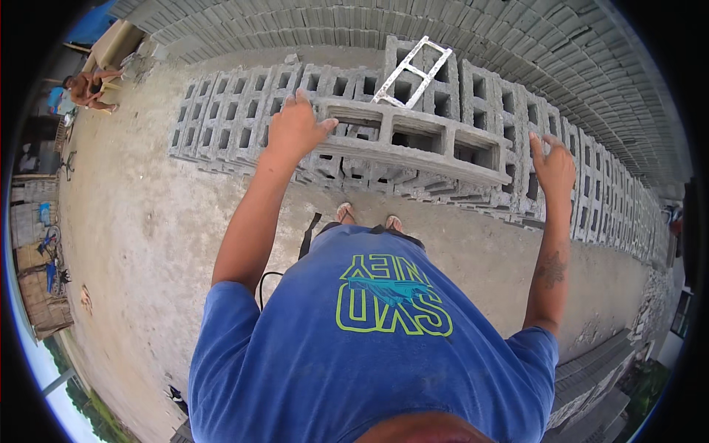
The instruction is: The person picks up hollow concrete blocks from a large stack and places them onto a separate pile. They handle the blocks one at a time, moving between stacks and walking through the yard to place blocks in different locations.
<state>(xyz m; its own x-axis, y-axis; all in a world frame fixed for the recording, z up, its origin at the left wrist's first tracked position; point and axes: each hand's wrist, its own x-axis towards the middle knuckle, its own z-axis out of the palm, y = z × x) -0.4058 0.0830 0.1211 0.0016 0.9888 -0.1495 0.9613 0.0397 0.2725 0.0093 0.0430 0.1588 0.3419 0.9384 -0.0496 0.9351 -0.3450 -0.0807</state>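
Observation:
A grey hollow concrete block (449, 145) with three openings lies across the top of the stacked blocks in front of me. My left hand (295, 127) is at its left end, fingers spread and thumb close to the block's edge; whether it touches is hard to tell. Beyond the block's right end, my right hand (554, 166) hovers apart from it, fingers spread and holding nothing. A pale, whitish rectangular frame (415, 71) with two openings rests on blocks just behind the hollow block.
Rows of hollow blocks (235, 98) extend left, and more blocks (591, 177) run right. A tall wall of stacked blocks (332, 26) stands behind. Bare ground (140, 221) lies around my feet. Another person (90, 88) sits far left. More blocks (591, 373) are stacked at lower right.

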